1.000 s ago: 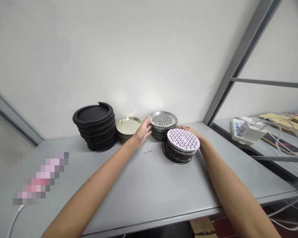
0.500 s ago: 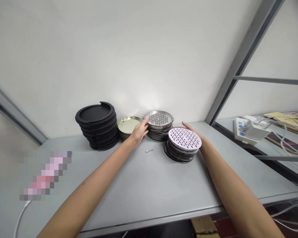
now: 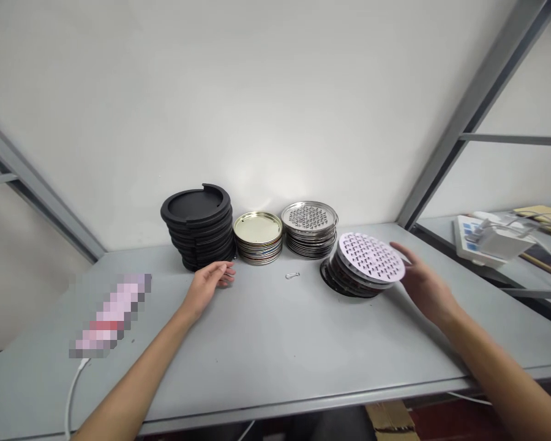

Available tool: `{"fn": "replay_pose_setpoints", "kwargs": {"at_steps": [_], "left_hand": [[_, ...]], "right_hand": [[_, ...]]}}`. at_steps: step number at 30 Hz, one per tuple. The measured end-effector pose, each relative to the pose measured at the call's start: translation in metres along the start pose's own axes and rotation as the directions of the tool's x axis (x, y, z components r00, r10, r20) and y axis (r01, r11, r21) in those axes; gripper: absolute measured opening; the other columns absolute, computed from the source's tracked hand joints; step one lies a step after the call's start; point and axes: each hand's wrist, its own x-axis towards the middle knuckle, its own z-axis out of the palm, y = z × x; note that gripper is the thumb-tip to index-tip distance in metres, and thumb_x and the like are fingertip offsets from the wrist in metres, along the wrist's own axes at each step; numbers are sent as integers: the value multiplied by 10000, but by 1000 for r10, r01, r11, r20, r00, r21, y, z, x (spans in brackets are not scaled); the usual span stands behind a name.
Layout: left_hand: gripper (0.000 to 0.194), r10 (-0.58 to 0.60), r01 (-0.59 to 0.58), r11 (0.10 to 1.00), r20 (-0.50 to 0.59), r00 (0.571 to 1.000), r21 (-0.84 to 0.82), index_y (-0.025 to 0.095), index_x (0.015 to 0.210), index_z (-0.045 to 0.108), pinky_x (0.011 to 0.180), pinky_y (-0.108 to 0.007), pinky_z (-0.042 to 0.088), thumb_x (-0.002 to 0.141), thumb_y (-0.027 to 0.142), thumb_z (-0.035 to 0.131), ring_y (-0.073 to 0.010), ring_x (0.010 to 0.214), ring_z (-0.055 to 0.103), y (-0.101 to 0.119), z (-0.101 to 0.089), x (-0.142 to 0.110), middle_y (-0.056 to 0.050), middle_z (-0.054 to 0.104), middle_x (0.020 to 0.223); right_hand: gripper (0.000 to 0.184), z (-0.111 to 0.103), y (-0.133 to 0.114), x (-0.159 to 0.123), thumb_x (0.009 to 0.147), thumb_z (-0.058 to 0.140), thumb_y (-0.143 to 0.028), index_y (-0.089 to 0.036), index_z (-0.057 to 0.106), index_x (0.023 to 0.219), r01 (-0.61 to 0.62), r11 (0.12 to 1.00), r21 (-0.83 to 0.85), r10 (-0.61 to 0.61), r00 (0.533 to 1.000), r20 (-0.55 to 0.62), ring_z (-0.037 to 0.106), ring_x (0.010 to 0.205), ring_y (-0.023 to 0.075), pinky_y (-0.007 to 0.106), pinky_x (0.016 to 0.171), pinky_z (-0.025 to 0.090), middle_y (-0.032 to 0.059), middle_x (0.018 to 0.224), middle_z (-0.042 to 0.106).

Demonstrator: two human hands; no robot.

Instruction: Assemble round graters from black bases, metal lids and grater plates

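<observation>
Leftmost on the grey tabletop (image 3: 266, 343), a pixelated pinkish object (image 3: 114, 309), with a white cable (image 3: 70, 392) running from its lower end. Next, a tall stack of black rimmed discs (image 3: 197, 211), standing near the wall. Just in front of its foot, the left hand (image 3: 206, 288), fingers loosely curled, nothing visible in its grasp. Then, close beside the black stack, a low pile of gold-topped plates (image 3: 258, 228). Farther right, a pile of silver perforated plates (image 3: 309, 219), and nearer the front edge, a small metal clip (image 3: 292, 275), lying flat. Beyond, a lilac-topped stack of discs (image 3: 370, 257), leaning over to the right. At its right edge, the right hand (image 3: 425, 288), one finger extended; impossible to tell whether gripping or merely touching. Far right, past the grey frame, a white power strip (image 3: 467, 245).
</observation>
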Motion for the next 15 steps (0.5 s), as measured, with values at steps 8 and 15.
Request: {"fn": "replay_pose_setpoints", "kwargs": {"at_steps": [8,15], "left_hand": [[456,31,-31,999,30,999,-17,138,960,698,685,-316,523,795,554,615,-191,748,648,3,3,-4,-88,689,857],[488,31,-30,999,31,999,-15,131,953,705,684,-306,512,758,575,655,-185,741,642,3,3,-7,-88,694,841]], "right_hand": [[344,17,-1,-14,828,518,-437,-299,634,1122,68,994,91,-61,995,-81,591,1143,246,347,970,484,27,1187,664],[418,43,5,-7,706,630,-384,-232,628,1095,96,989,115,-69,972,-223,652,926,232,333,744,558,45,1035,696]]}}
